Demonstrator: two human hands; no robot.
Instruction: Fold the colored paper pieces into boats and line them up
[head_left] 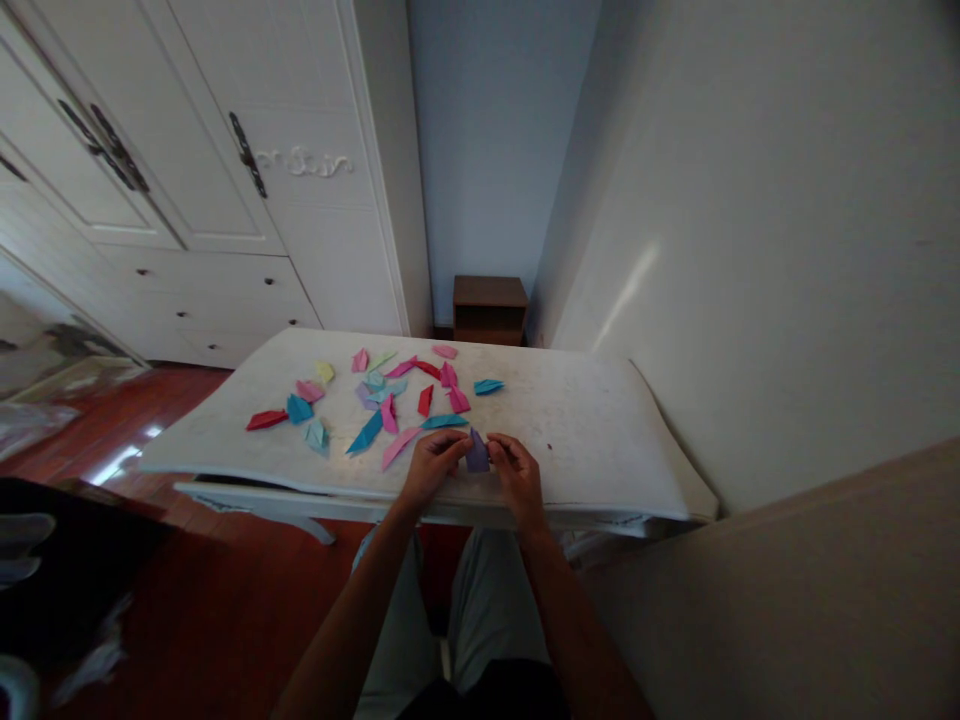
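Between my two hands is a piece of folded purple paper point(477, 453), held up over the front edge of the white table point(577, 410). My left hand point(435, 462) pinches its left side, and my right hand point(517, 470) grips the right side with thumb and fingers. Just beyond my left hand lie a folded blue paper point(445, 422) and a pink one point(400, 447). A teal folded paper point(488, 387) rests apart, past my right hand. Fingertips partly cover the purple paper's edges.
Several more folded papers, among them a red one point(267, 420) and a yellow one point(325, 372), are scattered over the table's left half. A white wardrobe point(300, 230) stands behind, with a brown wooden cabinet point(490, 292) beyond the far edge. A pale wall point(750, 250) borders the right side.
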